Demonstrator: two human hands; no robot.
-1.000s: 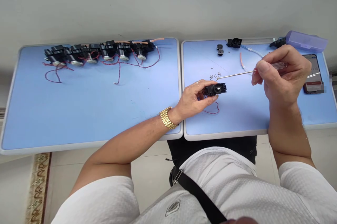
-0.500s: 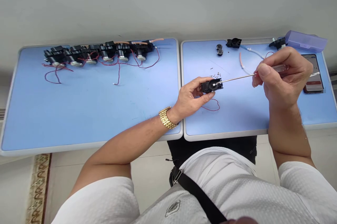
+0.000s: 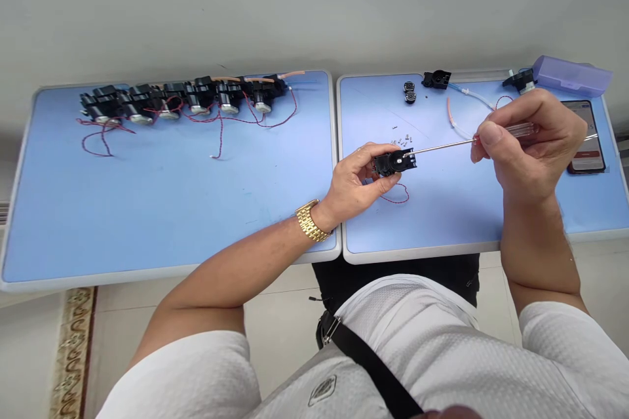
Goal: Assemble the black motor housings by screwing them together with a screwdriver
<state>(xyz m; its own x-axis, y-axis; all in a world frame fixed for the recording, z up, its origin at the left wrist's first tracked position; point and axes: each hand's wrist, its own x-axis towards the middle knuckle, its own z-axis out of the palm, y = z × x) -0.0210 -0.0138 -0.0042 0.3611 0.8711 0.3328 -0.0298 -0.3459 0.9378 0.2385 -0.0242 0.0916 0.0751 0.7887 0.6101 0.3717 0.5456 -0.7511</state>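
Housing [image 3: 390, 163], black and compact, held over the right-hand counter [image 3: 442, 222], near the seam with the left-hand one. Its exposed face bears a rounded, dark central form with a small bright spot; the right end is notched into short prongs, and the outline is blocky elsewhere. Whether its underside meets the surface cannot be told. The left hand [image 3: 358, 178] grips the opposite end, fingers along the far side and thumb along the near side. A thin red wire [image 3: 407, 193] curves out just below. The right hand [image 3: 533, 140] is closed about the clear handle of a screwdriver [image 3: 442, 146], whose slender metal shaft slopes slightly down leftward, its tip at the housing beside the bright spot; exact contact is too small to resolve. Loose screws [image 3: 407, 138] lie scattered just beyond the housing.
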